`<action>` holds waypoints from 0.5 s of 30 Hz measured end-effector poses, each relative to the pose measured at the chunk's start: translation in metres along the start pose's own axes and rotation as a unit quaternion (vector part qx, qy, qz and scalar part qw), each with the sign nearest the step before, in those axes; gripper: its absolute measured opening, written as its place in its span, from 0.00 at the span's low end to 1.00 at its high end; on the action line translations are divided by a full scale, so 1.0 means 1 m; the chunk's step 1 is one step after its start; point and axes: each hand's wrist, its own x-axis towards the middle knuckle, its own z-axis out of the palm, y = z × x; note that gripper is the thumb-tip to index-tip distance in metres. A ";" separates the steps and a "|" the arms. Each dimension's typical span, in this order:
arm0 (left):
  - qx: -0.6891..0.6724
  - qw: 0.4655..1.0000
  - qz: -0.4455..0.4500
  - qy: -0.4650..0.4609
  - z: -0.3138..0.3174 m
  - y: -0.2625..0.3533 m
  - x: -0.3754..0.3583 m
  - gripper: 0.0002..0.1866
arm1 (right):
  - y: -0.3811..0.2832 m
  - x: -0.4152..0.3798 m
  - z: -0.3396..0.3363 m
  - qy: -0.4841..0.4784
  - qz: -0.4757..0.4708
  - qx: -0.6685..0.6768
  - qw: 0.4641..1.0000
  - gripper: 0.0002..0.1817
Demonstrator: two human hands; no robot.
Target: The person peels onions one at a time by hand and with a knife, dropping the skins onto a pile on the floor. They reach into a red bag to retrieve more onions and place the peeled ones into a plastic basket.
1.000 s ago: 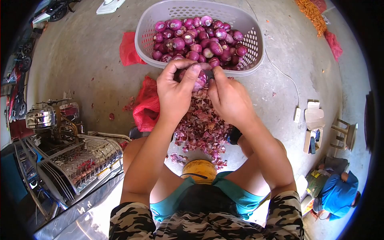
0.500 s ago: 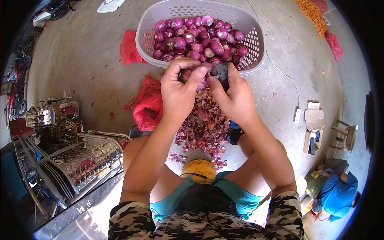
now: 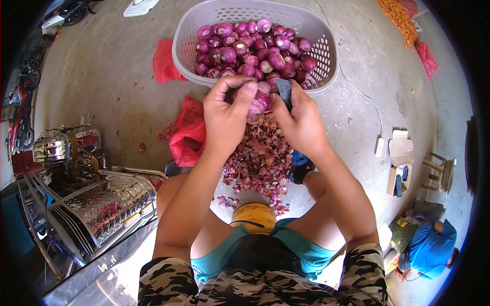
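Note:
Between my hands is a red onion (image 3: 261, 100), its purple layers partly covered by fingers. My left hand (image 3: 228, 109) is closed around the onion's left side. In my right hand (image 3: 300, 118) is a knife with a short, wide dark blade (image 3: 284, 92) pointing up; its handle is hidden in the fist. The right thumb lies against the onion's right side. Below both hands, a heap of dry onion skins (image 3: 260, 153) covers the floor. Just beyond the hands stands a grey plastic basket (image 3: 331, 61) with many red onions (image 3: 245, 48) in it.
A red mesh bag (image 3: 188, 135) lies left of the skins, another red piece (image 3: 166, 61) beside the basket. A yellow container (image 3: 253, 217) stands between my knees. Chromed metal parts (image 3: 112, 199) are at left. A power strip (image 3: 379, 147), stool (image 3: 444, 176) and person in blue (image 3: 433, 249) are at right.
The onion has turned and shows more of its purple side below my fingers. My left thumb has shifted slightly left, and the blade sits more upright in my right hand.

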 end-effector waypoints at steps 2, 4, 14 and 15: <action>0.006 0.999 -0.036 -0.002 -0.002 0.001 0.000 0.10 | 0.002 0.000 0.000 0.010 -0.003 0.001 1.000 0.17; -0.023 0.998 -0.065 -0.005 -0.004 0.000 0.000 0.13 | 0.003 0.001 -0.001 0.021 -0.004 0.001 1.000 0.18; -0.170 0.975 -0.141 -0.001 -0.005 0.001 0.002 0.19 | 0.007 0.004 -0.002 0.086 0.019 0.010 0.996 0.20; -0.169 0.975 -0.146 0.001 -0.006 0.001 0.002 0.19 | 0.006 0.004 -0.003 0.091 0.023 0.003 0.996 0.20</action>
